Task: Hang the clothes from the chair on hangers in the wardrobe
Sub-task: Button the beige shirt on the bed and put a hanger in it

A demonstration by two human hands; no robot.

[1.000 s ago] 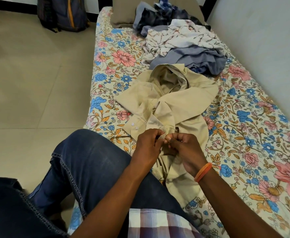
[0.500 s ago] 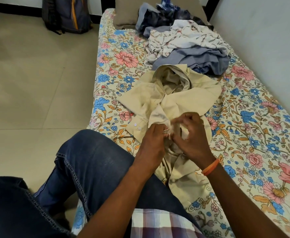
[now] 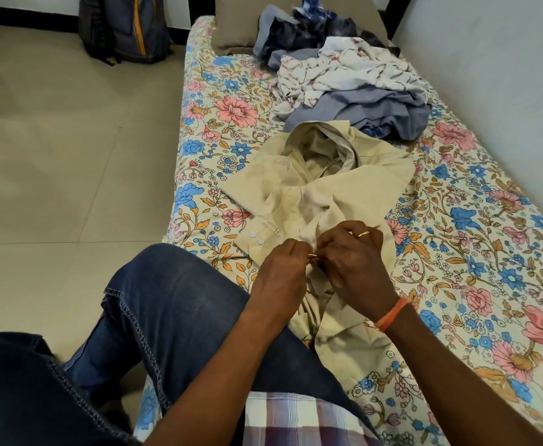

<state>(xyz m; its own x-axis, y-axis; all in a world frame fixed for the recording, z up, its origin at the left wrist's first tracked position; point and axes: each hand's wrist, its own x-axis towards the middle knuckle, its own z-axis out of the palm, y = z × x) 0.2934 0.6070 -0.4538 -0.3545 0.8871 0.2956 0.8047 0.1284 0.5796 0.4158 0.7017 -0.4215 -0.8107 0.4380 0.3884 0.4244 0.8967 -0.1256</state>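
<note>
A beige button shirt lies spread on the floral bed sheet, collar away from me. My left hand and my right hand meet over its front placket, each pinching the fabric edge at a button. Two white buttons show on the cuff just left of my left hand. Farther up the bed sits a pile of other clothes: a grey-blue garment, a white patterned one and dark ones behind. No hanger, chair or wardrobe is in view.
My knee in blue jeans rests at the bed's left edge. A grey wall runs along the bed's right side. A dark backpack stands on the tiled floor at the far left. A pillow lies at the bed's head.
Both hands have moved up the shirt front, from low on the placket to a point nearer the collar. They still pinch the fabric together.
</note>
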